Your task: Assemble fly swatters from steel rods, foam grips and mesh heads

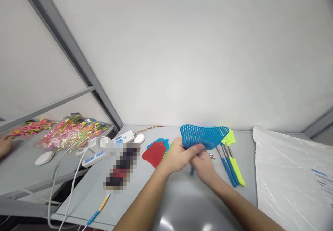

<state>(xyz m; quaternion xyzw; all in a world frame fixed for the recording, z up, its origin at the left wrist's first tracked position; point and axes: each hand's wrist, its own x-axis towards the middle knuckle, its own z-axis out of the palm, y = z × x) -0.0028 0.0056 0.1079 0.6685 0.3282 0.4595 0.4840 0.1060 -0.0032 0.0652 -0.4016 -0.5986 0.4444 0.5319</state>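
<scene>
A blue fly swatter head [204, 135], a mesh paddle, is held upright above the table between my two hands. My left hand [178, 156] is closed on its lower left edge, the thumb pressed across the front. Lower down, my right hand [204, 165] is closed around the base of the paddle; the fingers overlap there, so the joint is hidden. A blue handle end [192, 171] shows below my right hand. To the left lie loose swatter heads, a red one [155, 154] on top of blue and green ones. Finished-looking swatters with blue handles [229, 168] and yellow-green handles [238, 170] lie to the right.
Metal rods [212, 156] lie just behind my right hand. A large white plastic bag [291, 182] covers the right side. Power strips [123, 139], cables and a pixelated object [122, 168] are on the left. Farther left, another person's hand [5, 146] is near bagged colourful items [73, 132].
</scene>
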